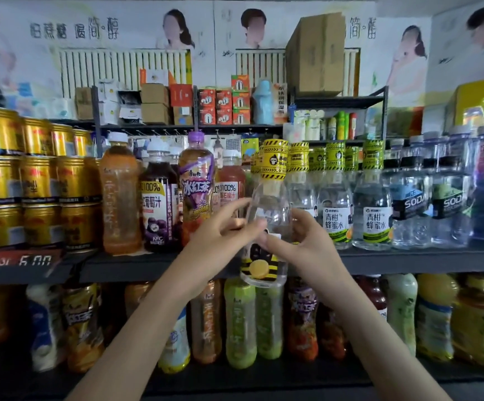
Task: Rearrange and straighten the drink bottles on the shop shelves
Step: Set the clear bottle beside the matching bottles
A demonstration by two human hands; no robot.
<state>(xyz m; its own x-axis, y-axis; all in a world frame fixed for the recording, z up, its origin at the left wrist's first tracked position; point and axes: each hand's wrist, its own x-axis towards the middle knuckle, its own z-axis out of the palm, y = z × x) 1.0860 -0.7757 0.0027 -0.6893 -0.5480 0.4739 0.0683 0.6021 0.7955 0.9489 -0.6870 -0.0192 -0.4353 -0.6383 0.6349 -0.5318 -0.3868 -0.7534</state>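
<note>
I hold a clear bottle [269,209] with a yellow-and-black cap wrap in front of the middle shelf [408,260], its base hanging below the shelf edge. My left hand [223,227] curls round its left side and my right hand [298,238] pinches its right side near the label. Matching clear honey-water bottles [372,198] stand in a row just right of it. A purple-capped iced-tea bottle [195,186] stands just left, behind my left fingers.
Gold cans [38,180] are stacked at the left, then an orange tea bottle [119,198] and grape-juice bottles [159,204]. Soda-water bottles [408,204] fill the right end. The lower shelf holds several mixed drink bottles [240,319]. Boxes sit on the far rack [223,107].
</note>
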